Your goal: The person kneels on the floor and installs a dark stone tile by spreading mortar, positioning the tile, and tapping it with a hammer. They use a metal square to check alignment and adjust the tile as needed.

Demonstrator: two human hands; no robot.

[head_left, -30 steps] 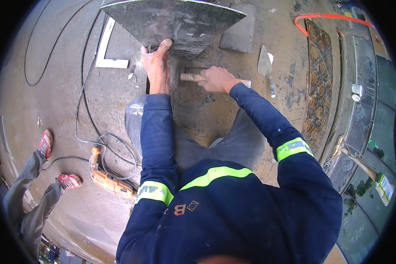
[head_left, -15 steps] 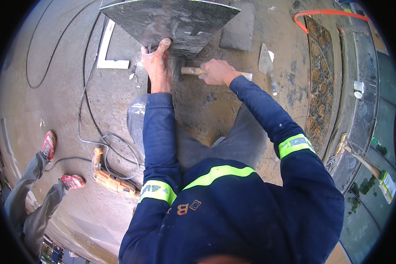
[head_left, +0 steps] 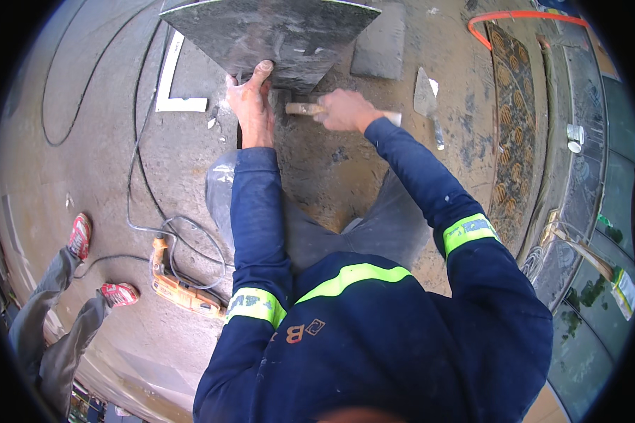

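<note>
A large dark grey stone tile is raised at the top of the view, its broad face toward me and its light rim along the far side. My left hand grips its near corner, thumb pressed on the face and fingers mostly hidden. Just right of that, my right hand is closed round the wooden handle of what looks like a mallet. A dark block at the handle's left end, apparently its head, blends into the ground beside the tile. The handle's pale end sticks out past my right hand.
A trowel and a grey slab lie on the right. A white L-shaped square and an orange corded power tool lie left. Another person's red shoes are nearby. An orange hose curves beside a patterned strip.
My right hand and the mallet have shifted slightly left and up toward the tile. My left hand keeps its grip, and the tile has barely moved.
</note>
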